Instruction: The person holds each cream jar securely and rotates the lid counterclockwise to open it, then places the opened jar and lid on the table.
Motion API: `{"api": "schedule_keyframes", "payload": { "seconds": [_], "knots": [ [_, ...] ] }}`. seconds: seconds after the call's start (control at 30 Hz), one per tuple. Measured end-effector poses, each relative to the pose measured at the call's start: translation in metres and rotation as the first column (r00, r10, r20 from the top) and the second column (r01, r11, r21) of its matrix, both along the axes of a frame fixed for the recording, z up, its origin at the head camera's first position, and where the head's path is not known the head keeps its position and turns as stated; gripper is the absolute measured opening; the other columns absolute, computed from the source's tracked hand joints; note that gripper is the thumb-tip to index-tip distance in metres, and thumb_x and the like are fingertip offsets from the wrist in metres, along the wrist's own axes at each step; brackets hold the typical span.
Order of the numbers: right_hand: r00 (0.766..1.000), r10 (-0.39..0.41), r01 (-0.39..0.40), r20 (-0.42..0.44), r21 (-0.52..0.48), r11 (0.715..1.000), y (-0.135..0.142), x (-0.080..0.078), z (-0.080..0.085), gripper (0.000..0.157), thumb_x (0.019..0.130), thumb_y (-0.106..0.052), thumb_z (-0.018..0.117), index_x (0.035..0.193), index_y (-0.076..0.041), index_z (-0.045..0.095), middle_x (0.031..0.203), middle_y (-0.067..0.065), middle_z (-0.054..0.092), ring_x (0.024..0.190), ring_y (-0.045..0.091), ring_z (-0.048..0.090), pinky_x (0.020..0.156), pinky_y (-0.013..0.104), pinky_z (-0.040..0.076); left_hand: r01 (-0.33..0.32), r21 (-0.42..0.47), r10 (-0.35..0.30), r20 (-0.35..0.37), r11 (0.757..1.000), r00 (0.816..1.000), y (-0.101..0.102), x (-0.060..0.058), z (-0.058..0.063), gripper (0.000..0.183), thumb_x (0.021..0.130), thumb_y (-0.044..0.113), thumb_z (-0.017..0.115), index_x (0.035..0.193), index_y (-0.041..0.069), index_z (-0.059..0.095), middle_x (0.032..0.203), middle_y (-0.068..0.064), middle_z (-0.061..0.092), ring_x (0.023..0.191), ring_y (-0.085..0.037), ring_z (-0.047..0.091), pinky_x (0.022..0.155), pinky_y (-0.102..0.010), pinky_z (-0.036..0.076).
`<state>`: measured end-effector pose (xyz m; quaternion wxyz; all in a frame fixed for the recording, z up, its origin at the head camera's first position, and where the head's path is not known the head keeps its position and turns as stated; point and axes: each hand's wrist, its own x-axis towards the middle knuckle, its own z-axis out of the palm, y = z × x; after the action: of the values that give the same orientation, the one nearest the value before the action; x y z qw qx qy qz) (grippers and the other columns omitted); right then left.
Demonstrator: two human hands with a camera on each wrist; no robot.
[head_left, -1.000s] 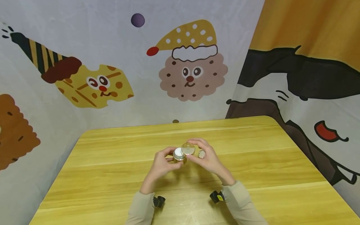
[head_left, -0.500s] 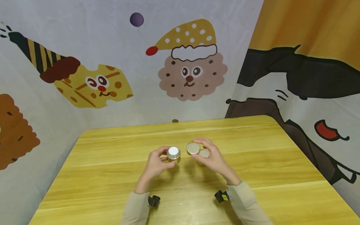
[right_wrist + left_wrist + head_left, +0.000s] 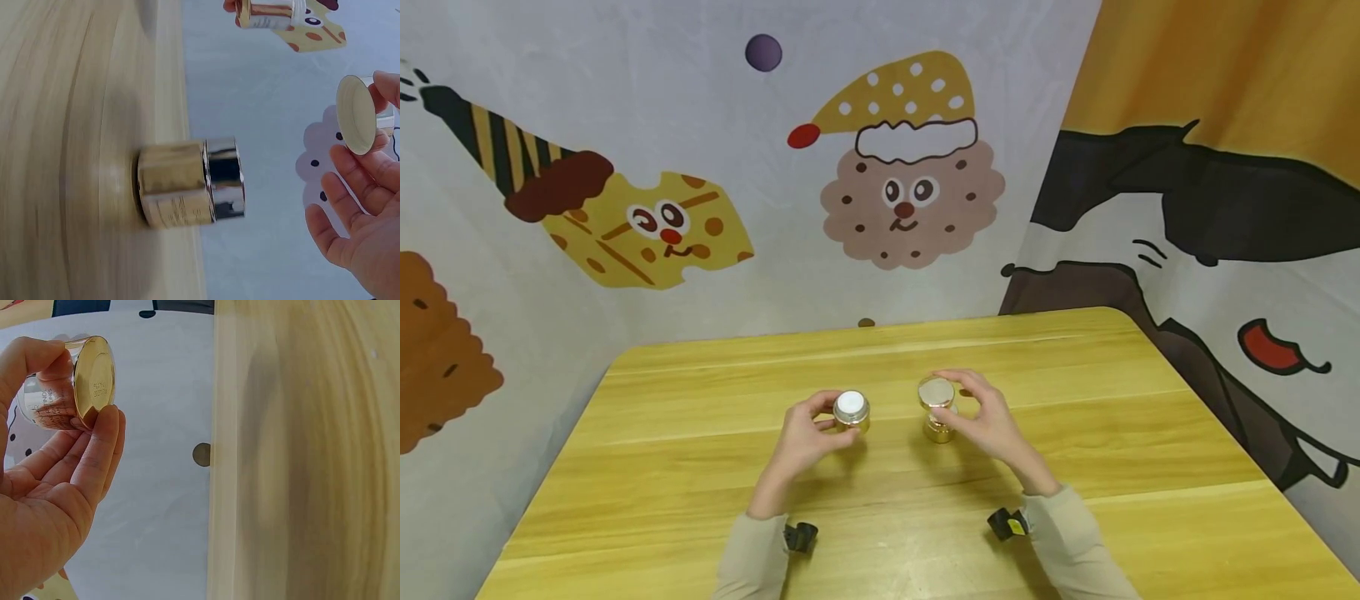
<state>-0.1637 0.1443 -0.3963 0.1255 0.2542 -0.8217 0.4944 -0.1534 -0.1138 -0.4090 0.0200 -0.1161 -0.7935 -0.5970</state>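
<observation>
My left hand [image 3: 805, 431] grips a small gold cosmetic jar [image 3: 852, 421] between thumb and fingers, its top uncovered and a round white surface showing inside. In the left wrist view the jar's shiny gold base [image 3: 99, 378] faces the camera, raised off the table. My right hand [image 3: 988, 419] pinches a round gold lid [image 3: 937, 390] by its edge; its cream hollow underside [image 3: 357, 115] shows in the right wrist view. Just below this lid, apart from it, a second jar [image 3: 175, 184] stands upright on the table, gold with a shiny silver upper band.
Both hands are above a wood-grain table [image 3: 700, 483]. Behind it hangs a pale cloth [image 3: 790, 300] printed with cartoon food. Black wrist cameras [image 3: 802, 537] sit at both cuffs.
The lid and the jar have come apart. My left hand has moved left with the jar, my right hand right with the lid, and the second jar shows more.
</observation>
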Motion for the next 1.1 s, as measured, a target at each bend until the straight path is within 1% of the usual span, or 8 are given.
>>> {"api": "schedule_keyframes", "payload": {
  "seconds": [0.1,0.17,0.33,0.4,0.5,0.67,0.87,1.1],
  "knots": [
    [1.0,-0.015,0.015,-0.003,-0.003,1.0,0.005,-0.001,-0.002,0.044,0.074,0.006,0.073,0.115,0.009,0.059,0.113,0.022,0.061,0.104,0.026,0.053,0.083,0.042,0.046,-0.005,0.003,0.005,0.001,1.0,1.0,-0.002,0.0,0.0,0.045,0.067,-0.011,0.074,0.11,-0.01,0.06,0.103,-0.019,0.062,0.097,-0.033,0.058,0.083,-0.041,0.053],
    [1.0,-0.022,0.022,-0.007,-0.002,1.0,0.009,-0.001,-0.002,0.044,0.073,0.007,0.073,0.115,0.009,0.058,0.113,0.023,0.06,0.104,0.026,0.054,0.083,0.043,0.046,-0.006,0.003,0.006,0.004,1.0,1.0,-0.003,0.0,-0.001,0.045,0.067,-0.012,0.074,0.11,-0.01,0.06,0.103,-0.019,0.062,0.097,-0.033,0.058,0.083,-0.04,0.053],
    [0.999,-0.043,0.043,-0.006,0.0,0.999,0.017,0.001,-0.003,0.044,0.074,0.008,0.072,0.115,0.011,0.057,0.113,0.025,0.06,0.104,0.027,0.054,0.082,0.056,0.047,-0.01,0.0,0.01,0.016,1.0,1.0,-0.007,0.001,-0.002,0.044,0.068,-0.012,0.073,0.11,-0.009,0.06,0.104,-0.018,0.062,0.098,-0.032,0.057,0.083,-0.038,0.053],
    [0.999,-0.052,0.052,-0.002,0.001,0.999,0.021,0.001,-0.004,0.044,0.073,0.008,0.072,0.115,0.011,0.057,0.113,0.025,0.06,0.103,0.027,0.055,0.082,0.057,0.047,-0.011,0.002,0.011,0.019,1.0,1.0,-0.007,0.001,-0.003,0.044,0.068,-0.012,0.073,0.11,-0.009,0.06,0.104,-0.018,0.062,0.098,-0.031,0.057,0.083,-0.038,0.053],
    [0.998,-0.068,0.068,0.005,0.004,0.998,0.026,0.002,-0.006,0.044,0.073,0.008,0.072,0.115,0.011,0.057,0.112,0.023,0.061,0.102,0.023,0.055,0.083,0.049,0.049,-0.01,0.006,0.01,0.022,1.0,1.0,-0.008,0.001,-0.003,0.044,0.068,-0.012,0.073,0.11,-0.01,0.06,0.103,-0.018,0.062,0.097,-0.032,0.057,0.084,-0.038,0.053],
    [0.997,-0.079,0.079,-0.005,-0.002,0.997,0.034,0.002,-0.01,0.043,0.073,0.009,0.072,0.113,0.012,0.058,0.111,0.023,0.061,0.1,0.016,0.056,0.083,0.03,0.05,-0.009,0.009,0.008,0.031,1.0,0.999,-0.009,0.001,-0.004,0.043,0.068,-0.012,0.073,0.109,-0.01,0.06,0.103,-0.018,0.062,0.097,-0.032,0.057,0.084,-0.04,0.053],
    [0.997,-0.081,0.08,-0.016,-0.042,0.996,0.043,0.001,-0.014,0.041,0.071,0.013,0.072,0.11,0.014,0.057,0.108,0.025,0.061,0.099,0.009,0.055,0.082,0.022,0.049,-0.014,0.007,0.014,0.034,1.0,0.999,-0.01,0.001,-0.006,0.043,0.068,-0.012,0.073,0.11,-0.01,0.06,0.104,-0.018,0.062,0.098,-0.032,0.057,0.085,-0.042,0.052],
    [0.997,-0.071,0.07,-0.001,-0.131,0.989,0.052,0.002,-0.019,0.038,0.068,0.02,0.068,0.102,0.019,0.051,0.102,0.032,0.058,0.095,0.007,0.054,0.079,0.015,0.048,-0.014,0.0,0.014,0.032,1.0,0.999,-0.011,0.002,-0.007,0.043,0.068,-0.012,0.073,0.109,-0.01,0.06,0.104,-0.019,0.062,0.098,-0.033,0.057,0.084,-0.043,0.052]
  ]
}}
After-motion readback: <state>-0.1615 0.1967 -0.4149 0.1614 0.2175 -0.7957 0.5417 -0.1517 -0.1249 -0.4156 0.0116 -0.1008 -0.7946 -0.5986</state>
